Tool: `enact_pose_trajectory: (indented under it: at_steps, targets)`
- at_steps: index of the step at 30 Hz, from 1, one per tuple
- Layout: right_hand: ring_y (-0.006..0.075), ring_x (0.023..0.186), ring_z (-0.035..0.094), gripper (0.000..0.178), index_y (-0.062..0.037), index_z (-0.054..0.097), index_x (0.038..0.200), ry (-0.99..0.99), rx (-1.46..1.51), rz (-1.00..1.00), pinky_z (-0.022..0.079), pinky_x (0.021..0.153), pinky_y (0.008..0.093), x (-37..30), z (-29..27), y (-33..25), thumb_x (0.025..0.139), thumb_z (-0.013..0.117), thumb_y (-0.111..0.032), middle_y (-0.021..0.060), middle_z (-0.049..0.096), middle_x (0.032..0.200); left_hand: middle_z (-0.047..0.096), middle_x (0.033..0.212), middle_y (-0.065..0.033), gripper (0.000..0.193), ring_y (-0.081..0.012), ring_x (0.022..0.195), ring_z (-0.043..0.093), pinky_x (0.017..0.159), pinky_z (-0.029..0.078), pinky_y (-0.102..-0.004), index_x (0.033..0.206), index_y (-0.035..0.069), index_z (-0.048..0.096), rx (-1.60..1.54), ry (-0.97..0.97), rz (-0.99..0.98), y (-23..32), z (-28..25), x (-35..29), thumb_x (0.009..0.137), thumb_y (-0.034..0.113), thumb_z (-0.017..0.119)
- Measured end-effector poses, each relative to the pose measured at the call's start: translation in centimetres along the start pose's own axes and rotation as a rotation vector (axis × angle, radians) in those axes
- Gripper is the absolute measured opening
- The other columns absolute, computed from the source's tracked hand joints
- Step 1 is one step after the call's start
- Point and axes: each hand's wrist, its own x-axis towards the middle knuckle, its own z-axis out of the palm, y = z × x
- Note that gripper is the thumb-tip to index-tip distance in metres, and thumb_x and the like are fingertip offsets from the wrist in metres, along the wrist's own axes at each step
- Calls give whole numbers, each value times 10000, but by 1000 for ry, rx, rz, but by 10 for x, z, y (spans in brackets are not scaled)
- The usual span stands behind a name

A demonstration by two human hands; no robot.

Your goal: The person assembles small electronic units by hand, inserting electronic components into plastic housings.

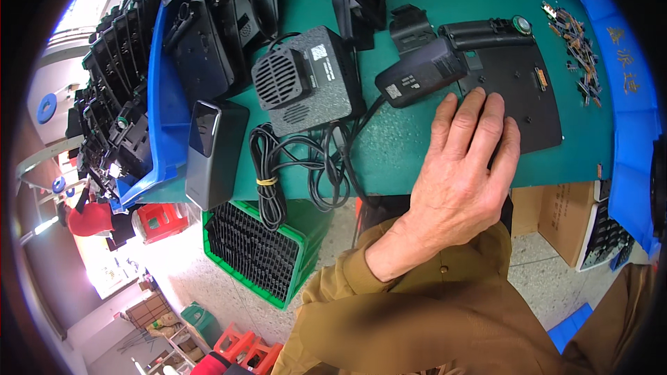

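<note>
My left hand point(462, 160) lies over the lower left part of a flat black plastic housing point(524, 101), its fingers stretched forward. Its thumb is hidden. Along the housing's far edge runs a rounded bar point(479, 33) with a silver round part at its right end. Just beyond my fingertips sits a black power adapter point(422, 73), overlapping the housing's left side. A curved black plastic piece point(411, 28) is behind the adapter. My right hand is out of view; a brown sleeve point(618, 326) shows at the lower right.
Left of the adapter stand a grey speckled box with a round grille point(316, 83), a coiled black cable point(267, 177) and a dark upright device point(217, 153). Small loose parts point(578, 52) are scattered far right. Blue bins point(167, 118) flank the bench; a green crate point(295, 264) stands below.
</note>
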Motion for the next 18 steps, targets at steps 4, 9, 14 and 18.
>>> enact_pose_trajectory:
  at_steps: [4, 9, 14, 18]
  targets:
    - [267, 1054, 616, 415, -84, 539, 1297, -45, 13, 6, 559, 818, 410, 3, 0, 4, 910, 651, -182, 122, 596, 1246, 536, 1259, -305, 445, -443, 1210, 520, 1045, 417, -598, 1118, -107, 622, -4, -9, 13, -2, 0, 2, 770, 167, 589]
    - [265, 1040, 621, 401, -76, 551, 1281, -79, -82, 7, 559, 812, 407, 2, -6, -16, 905, 656, -168, 123, 602, 1231, 547, 1277, -290, 435, -437, 1222, 527, 1060, 410, -589, 1118, -92, 632, -12, -28, 14, -1, -4, 3, 750, 137, 599]
    - [263, 1026, 625, 387, -68, 564, 1264, -113, -227, -96, 560, 806, 403, 10, -11, -53, 900, 661, -153, 124, 608, 1215, 525, 1352, -234, 422, -407, 1285, 508, 1075, 399, -589, 1160, -31, 649, -58, -60, -57, 0, -12, -3, 743, 29, 646]
    - [261, 1015, 629, 375, -62, 574, 1251, -138, -309, -181, 560, 801, 400, 9, -17, -77, 896, 665, -142, 124, 613, 1202, 564, 1323, -229, 406, -422, 1219, 568, 1040, 450, -580, 1143, -36, 673, -180, 10, 2, 4, -26, -2, 738, -62, 700]
